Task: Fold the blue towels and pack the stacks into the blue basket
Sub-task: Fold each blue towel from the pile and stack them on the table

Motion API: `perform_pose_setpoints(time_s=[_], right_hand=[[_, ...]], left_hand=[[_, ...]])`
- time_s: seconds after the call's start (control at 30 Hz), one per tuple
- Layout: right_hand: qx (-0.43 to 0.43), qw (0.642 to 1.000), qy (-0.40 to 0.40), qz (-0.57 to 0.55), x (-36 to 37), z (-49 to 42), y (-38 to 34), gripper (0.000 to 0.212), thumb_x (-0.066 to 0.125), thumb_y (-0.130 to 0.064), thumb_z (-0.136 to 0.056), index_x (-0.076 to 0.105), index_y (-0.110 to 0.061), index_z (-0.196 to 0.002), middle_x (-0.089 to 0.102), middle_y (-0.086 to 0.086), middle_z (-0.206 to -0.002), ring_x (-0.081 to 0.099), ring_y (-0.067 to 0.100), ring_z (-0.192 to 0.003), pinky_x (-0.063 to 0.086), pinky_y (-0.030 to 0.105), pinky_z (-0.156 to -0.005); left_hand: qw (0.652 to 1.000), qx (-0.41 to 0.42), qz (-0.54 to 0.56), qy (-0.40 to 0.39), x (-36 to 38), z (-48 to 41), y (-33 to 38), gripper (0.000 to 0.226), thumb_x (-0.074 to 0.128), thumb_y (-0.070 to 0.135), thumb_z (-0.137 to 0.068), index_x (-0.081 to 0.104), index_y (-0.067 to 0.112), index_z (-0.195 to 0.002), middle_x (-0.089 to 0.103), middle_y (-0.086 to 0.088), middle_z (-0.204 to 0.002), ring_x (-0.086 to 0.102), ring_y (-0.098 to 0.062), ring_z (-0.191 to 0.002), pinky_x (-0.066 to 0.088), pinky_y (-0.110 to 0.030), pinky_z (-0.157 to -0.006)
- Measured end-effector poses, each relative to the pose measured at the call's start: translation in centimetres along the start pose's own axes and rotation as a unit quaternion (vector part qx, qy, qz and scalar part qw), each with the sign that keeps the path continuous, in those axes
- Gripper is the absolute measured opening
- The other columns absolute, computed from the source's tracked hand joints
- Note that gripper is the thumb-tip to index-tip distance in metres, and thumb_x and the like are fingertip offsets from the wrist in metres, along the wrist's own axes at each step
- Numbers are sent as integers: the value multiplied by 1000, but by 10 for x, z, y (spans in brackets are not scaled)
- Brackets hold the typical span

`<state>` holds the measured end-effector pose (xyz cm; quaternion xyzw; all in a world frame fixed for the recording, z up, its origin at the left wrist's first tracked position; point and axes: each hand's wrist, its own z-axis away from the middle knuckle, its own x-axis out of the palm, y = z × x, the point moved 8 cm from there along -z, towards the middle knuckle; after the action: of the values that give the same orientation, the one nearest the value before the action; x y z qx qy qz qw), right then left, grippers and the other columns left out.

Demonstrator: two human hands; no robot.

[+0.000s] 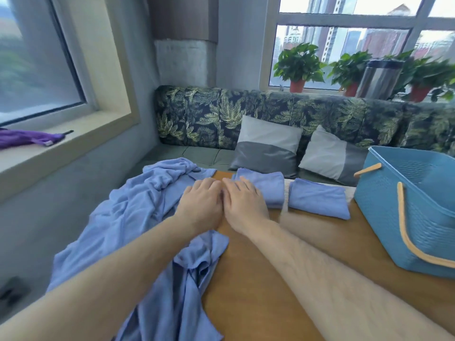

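A heap of unfolded blue towels (128, 217) covers the left side of the wooden table (258, 279) and hangs over its edge. Two folded blue towels lie side by side at the table's far edge, one (268, 187) in the middle and one (320, 198) to its right. My left hand (200, 205) rests palm down on the heap's right border. My right hand (242, 201) lies flat beside it, fingers reaching the left end of the middle folded towel. The blue basket (413, 217) with tan handles stands at the right, nothing visible inside it.
A leaf-patterned sofa (270, 116) with two grey cushions (268, 148) runs behind the table. Potted plants (299, 65) and a metal flask (380, 78) stand on the window sill. A purple umbrella (27, 139) lies on the left sill.
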<state>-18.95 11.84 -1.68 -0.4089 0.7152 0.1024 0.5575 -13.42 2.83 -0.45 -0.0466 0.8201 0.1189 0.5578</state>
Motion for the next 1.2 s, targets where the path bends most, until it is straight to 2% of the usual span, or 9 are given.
perform_pose_setpoints(time_s=[0.2,0.33,0.47,0.57,0.7,0.83,0.93,1.03,1.2], right_hand=[[-47,995,-68,-64,27,8,-87,36,41,-32,-104,51,-20,-136,59,4,-133,44,30,-126,36,42,-101],[-33,993,-103,-52,43,2,-116,26,42,-29,-102,55,-18,-121,59,9,-130,41,34,-126,35,44,-101],[-28,992,-117,-43,51,-3,-121,37,40,-32,-103,52,-20,-136,55,9,-139,36,34,-132,31,44,-107],[18,987,-106,-118,48,-9,-109,38,39,-33,-104,54,-22,-136,61,6,-130,44,30,-126,38,44,-105],[184,885,-106,-415,40,-9,-93,34,42,-41,-104,53,-20,-79,55,2,-75,51,22,-75,44,37,-75],[235,781,-139,-562,39,10,-89,10,61,-16,-97,64,-7,-96,69,19,-90,67,27,-74,56,37,-62],[223,809,-92,-535,19,27,-68,30,61,0,-87,64,1,-117,68,27,-113,66,30,-92,53,40,-74],[221,835,-42,-502,-10,51,-35,35,52,-1,-87,69,-16,-114,74,12,-107,68,25,-93,56,40,-77],[214,852,23,-477,-59,114,36,27,59,-13,-84,72,-32,-97,75,-19,-90,69,-4,-82,51,13,-63]], left_hand=[[996,-50,-67,20,-37,37,-76,34,48,27,-95,60,17,-125,53,-1,-134,48,-27,-120,34,-36,-97],[983,-157,-92,-1,-42,42,-131,31,49,31,-95,60,15,-119,56,-6,-126,49,-30,-119,36,-37,-91],[975,-192,-92,-61,-32,46,-151,19,48,23,-96,65,18,-103,64,-6,-117,53,-30,-118,34,-34,-89],[985,-169,-37,-2,-47,48,-144,16,48,17,-93,56,18,-80,64,-8,-102,55,-31,-100,29,-34,-75],[988,-84,110,64,-66,67,-104,16,52,16,-96,63,7,-89,62,-10,-95,55,-30,-90,41,-41,-80],[973,-8,230,18,-67,87,-60,7,57,15,-94,63,15,-89,57,2,-88,52,-13,-85,45,-30,-79],[954,-38,294,45,-71,94,-51,10,58,14,-94,68,17,-94,61,9,-92,54,-4,-91,43,-21,-82],[969,-62,222,92,-74,95,-41,16,58,11,-93,69,16,-104,60,2,-107,56,-16,-99,44,-31,-90],[995,-10,97,-32,-36,97,33,26,58,33,-94,63,28,-119,63,9,-119,50,-22,-118,36,-38,-97]])
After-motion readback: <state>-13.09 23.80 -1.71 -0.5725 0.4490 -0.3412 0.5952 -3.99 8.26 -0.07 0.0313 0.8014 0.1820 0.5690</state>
